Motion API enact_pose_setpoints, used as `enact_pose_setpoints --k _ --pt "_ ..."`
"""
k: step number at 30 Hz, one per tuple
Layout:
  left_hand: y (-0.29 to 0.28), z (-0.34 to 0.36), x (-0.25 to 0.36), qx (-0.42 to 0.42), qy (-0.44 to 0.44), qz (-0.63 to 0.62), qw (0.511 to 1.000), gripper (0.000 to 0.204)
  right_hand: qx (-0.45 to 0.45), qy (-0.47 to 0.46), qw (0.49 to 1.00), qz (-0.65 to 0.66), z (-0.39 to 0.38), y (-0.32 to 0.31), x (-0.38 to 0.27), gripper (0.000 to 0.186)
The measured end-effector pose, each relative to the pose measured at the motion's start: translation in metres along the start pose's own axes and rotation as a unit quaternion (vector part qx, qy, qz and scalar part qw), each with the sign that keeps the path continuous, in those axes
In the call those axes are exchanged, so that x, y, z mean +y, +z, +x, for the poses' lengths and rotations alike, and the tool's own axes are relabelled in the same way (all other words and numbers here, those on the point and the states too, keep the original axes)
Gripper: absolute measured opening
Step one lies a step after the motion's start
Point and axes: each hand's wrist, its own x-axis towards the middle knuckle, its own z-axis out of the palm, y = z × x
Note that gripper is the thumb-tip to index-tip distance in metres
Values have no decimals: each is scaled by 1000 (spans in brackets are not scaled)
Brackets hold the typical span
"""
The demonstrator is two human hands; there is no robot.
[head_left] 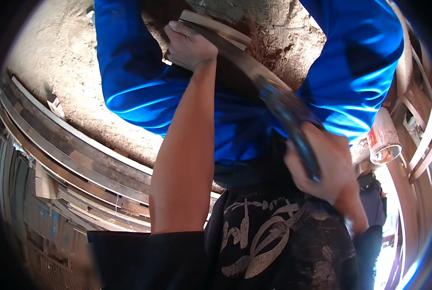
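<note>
My left hand (189, 48) is closed on the near end of a pale piece of wood (218, 28), out beyond my lap. My right hand (324, 164) wraps round the dark bluish handle of what looks like a hand saw (286, 111). From that handle, its long brownish body slants up and left toward the wood. Motion smears the tool, so I cannot tell whether its edge touches the wood. Part of the wood's underside is hidden by my left hand and the tool.
My legs in blue trousers (134, 99) are spread on both sides of the work. Dusty ground (68, 58) lies beyond. Long boards (95, 174) are stacked at the left. A clear plastic cup (385, 140) and more timber (406, 193) are at the right.
</note>
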Motion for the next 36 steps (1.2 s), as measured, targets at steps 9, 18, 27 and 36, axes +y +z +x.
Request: enact_pose_setpoints --k 9,18,27,36 --pt "13 4 6 47 5 3 999 46 107 -80 990 -34 -43 -16 8 8" --pt "7 -3 11 72 29 -32 996 40 193 -70 975 -88 -151 -66 30 26" --pt "-3 8 -4 66 -7 -91 994 41 215 -154 964 30 -97 -78 23 23" --pt "-63 -29 -7 -44 52 -442 894 38 189 -102 973 89 85 26 18 16"
